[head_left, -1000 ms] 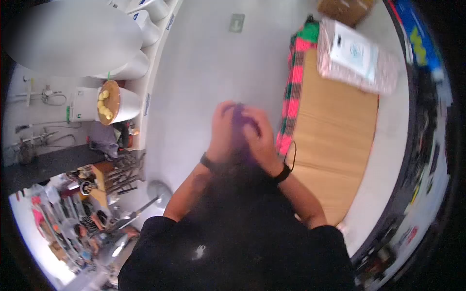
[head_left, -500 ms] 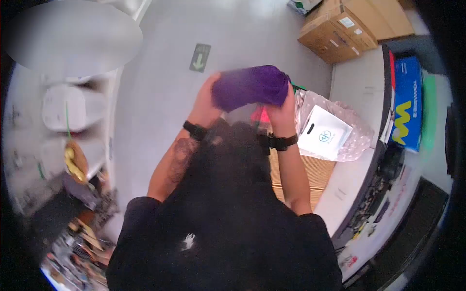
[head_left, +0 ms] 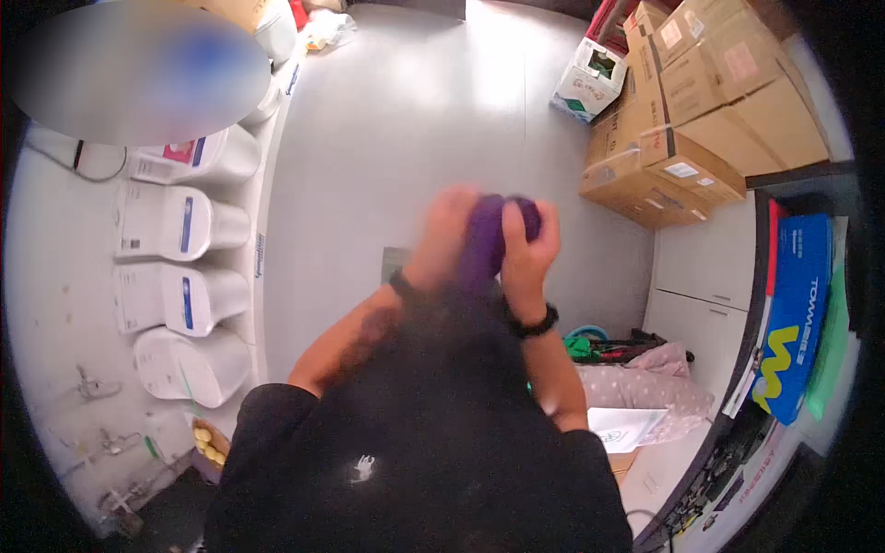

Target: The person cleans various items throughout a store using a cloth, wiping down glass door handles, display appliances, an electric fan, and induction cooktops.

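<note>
While the right hand held the mid-frame purple bundle in curled fingers, the left hand looked blurred, grip unclear; the bundle seemed soft, light, best cupped two-handed

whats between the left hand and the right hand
In the head view, a purple bundle lies between the left hand and the right hand, whose thumb lies over it; the left hand's grip is too blurred to tell.

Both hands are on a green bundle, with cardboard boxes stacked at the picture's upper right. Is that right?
Not green: the head view shows the bundle is purple. Left hand and right hand are on it, and cardboard boxes are at upper right.
</note>
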`<state>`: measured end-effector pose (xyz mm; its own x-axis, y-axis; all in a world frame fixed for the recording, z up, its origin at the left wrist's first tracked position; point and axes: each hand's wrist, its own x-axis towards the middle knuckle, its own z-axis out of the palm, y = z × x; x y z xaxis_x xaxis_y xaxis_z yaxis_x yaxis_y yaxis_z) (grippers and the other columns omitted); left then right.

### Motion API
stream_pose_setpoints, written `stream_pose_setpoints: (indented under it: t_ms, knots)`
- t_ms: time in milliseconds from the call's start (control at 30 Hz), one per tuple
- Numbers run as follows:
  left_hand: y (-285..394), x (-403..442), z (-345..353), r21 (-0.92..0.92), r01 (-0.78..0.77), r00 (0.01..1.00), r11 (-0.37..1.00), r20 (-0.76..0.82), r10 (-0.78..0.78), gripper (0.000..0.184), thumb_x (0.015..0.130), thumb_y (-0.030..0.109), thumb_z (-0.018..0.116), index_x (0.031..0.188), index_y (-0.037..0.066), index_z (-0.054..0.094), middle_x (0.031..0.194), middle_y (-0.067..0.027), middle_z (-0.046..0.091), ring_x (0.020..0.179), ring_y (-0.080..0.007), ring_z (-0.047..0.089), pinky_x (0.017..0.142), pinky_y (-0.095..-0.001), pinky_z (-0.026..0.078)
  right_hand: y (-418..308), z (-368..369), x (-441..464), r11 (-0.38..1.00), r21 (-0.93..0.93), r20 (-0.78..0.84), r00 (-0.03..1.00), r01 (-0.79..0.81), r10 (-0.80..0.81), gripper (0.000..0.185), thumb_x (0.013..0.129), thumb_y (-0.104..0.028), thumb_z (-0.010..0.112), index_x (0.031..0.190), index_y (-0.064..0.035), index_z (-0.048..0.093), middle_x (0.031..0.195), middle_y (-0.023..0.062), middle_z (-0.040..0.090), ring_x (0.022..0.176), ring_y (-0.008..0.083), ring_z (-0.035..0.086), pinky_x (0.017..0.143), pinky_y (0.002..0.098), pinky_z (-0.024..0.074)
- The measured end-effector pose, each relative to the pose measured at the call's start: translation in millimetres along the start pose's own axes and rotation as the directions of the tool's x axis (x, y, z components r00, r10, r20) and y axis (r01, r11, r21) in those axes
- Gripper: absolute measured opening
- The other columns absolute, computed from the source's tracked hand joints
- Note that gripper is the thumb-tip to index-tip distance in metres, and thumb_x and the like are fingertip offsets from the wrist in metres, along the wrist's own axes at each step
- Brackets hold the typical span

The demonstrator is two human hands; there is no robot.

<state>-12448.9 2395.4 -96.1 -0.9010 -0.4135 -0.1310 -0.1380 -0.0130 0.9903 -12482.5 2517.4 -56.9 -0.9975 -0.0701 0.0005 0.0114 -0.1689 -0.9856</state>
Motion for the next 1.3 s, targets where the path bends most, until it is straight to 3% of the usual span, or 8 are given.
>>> stream_pose_setpoints:
  t_ms: [200, 400, 667, 800, 933, 1000, 1167, 1300]
  knots:
    - [80.8, 180.7, -16.0, -0.289, -0.012, 0.979, 0.957, -0.196, -0.047, 0.023, 0.097, 0.026, 0.057, 0.086, 0.006, 0.057, 0.080, 0.0025, 0.054, 0.077, -0.0070, 0.050, 0.067, -0.0244, 0.044, -9.8, 109.4, 184.5, 0.962, -0.209, 0.177, 0.974, 0.174, -0.138, 0.016, 0.085, -0.016, 0.068, 0.086, -0.0047, 0.057, 0.078, 0.0045, 0.057, 0.070, 0.0146, 0.055, 0.063, 0.0319, 0.0471]
    - [52.7, 403.5, -22.6, -0.371, -0.036, 0.992, 0.928, -0.126, -0.012, 0.024, 0.097, 0.028, 0.055, 0.085, 0.008, 0.053, 0.081, 0.0031, 0.052, 0.073, -0.0062, 0.049, 0.064, -0.0245, 0.044, -8.7, 179.7, 369.4, 0.591, -0.360, 0.623, 0.658, 0.722, -0.424, 0.016, 0.082, -0.016, 0.069, 0.088, -0.0046, 0.061, 0.078, 0.0135, 0.061, 0.072, 0.0307, 0.062, 0.064, 0.0376, 0.0493]
    - [126.1, 654.9, -12.5, -0.604, 0.045, 0.984, 0.796, -0.112, -0.141, 0.020, 0.097, 0.020, 0.053, 0.111, 0.004, 0.054, 0.099, -0.0037, 0.059, 0.091, -0.0123, 0.056, 0.080, -0.0294, 0.049, 25.0, 261.4, 668.5, 0.909, -0.411, 0.300, 0.952, 0.069, 0.064, 0.029, 0.094, -0.026, 0.057, 0.110, -0.0019, 0.055, 0.100, 0.0071, 0.056, 0.094, 0.0133, 0.051, 0.083, 0.0291, 0.0444]
    - [189.1, 796.5, -43.8, -0.810, 0.003, 0.999, 0.586, -0.029, -0.045, 0.031, 0.095, 0.017, 0.054, 0.122, 0.003, 0.048, 0.111, -0.0112, 0.059, 0.100, -0.0202, 0.059, 0.087, -0.0341, 0.051, 28.0, 324.5, 749.5, 0.971, -0.168, 0.488, 0.871, 0.168, -0.066, 0.047, 0.096, -0.016, 0.054, 0.138, -0.0017, 0.037, 0.133, 0.0121, 0.041, 0.124, 0.0164, 0.041, 0.103, 0.0316, 0.0377]
    - [205.5, 948.8, -48.0, -0.834, -0.077, 0.994, 0.546, -0.108, -0.025, 0.045, 0.094, 0.015, 0.054, 0.135, 0.003, 0.039, 0.118, -0.0135, 0.057, 0.103, -0.0243, 0.059, 0.091, -0.0374, 0.051, 45.9, 381.8, 886.4, 0.944, -0.136, 0.411, 0.884, 0.301, -0.222, 0.049, 0.090, -0.003, 0.061, 0.135, -0.0016, 0.042, 0.123, 0.0116, 0.053, 0.113, 0.0185, 0.052, 0.099, 0.0323, 0.0413]
    - [187.8, 1033.1, -51.5, -0.132, -0.561, 0.816, 0.817, -0.251, 0.520, 0.050, 0.091, 0.005, 0.056, 0.137, 0.002, 0.038, 0.122, -0.0124, 0.054, 0.109, -0.0213, 0.056, 0.095, -0.0353, 0.048, 53.3, 406.7, 984.6, 0.901, -0.126, 0.348, 0.869, 0.414, -0.351, 0.038, 0.092, -0.005, 0.061, 0.128, -0.0015, 0.050, 0.119, 0.0106, 0.058, 0.110, 0.0183, 0.055, 0.098, 0.0319, 0.0424]
    - [299.3, 1154.7, -39.3, -0.166, -0.521, 0.798, 0.838, -0.443, 0.408, 0.050, 0.087, -0.004, 0.057, 0.135, 0.001, 0.040, 0.124, -0.0098, 0.051, 0.112, -0.0166, 0.051, 0.100, -0.0305, 0.042, -20.0, 492.9, 1174.9, 0.846, 0.063, 0.307, 0.796, 0.530, -0.521, 0.031, 0.092, -0.007, 0.062, 0.122, -0.0017, 0.056, 0.113, 0.0091, 0.061, 0.105, 0.0172, 0.058, 0.091, 0.0300, 0.0461]
    - [325.0, 1213.0, -28.9, 0.258, -0.581, 0.583, 0.772, -0.529, 0.616, 0.048, 0.085, 0.000, 0.062, 0.129, 0.001, 0.043, 0.122, -0.0127, 0.050, 0.110, -0.0212, 0.052, 0.097, -0.0351, 0.044, -52.6, 533.9, 1261.7, 0.859, 0.265, 0.541, 0.670, 0.438, -0.509, 0.020, 0.091, -0.003, 0.057, 0.111, -0.0015, 0.058, 0.103, 0.0058, 0.059, 0.097, 0.0138, 0.056, 0.087, 0.0265, 0.0449]
